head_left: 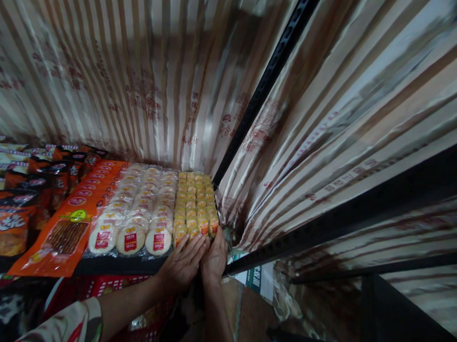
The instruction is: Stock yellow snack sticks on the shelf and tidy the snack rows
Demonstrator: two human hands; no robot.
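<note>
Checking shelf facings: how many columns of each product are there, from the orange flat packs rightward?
Orange flat packs: 1 column
Round white cakes: 3 columns
Small yellow packs: 4 columns, as far as the fronts show
Total: 8 columns

Packed shelf, free room only above the goods.
Orange packets (72, 222), white round cakes (141, 210) and yellow cakes (193, 201) lie edge to edge across the shelf (114, 265) to its right edge. Striped sheeting (129, 68) closes the back and right sides; a black post (262, 91) rises at the back right corner.
</note>
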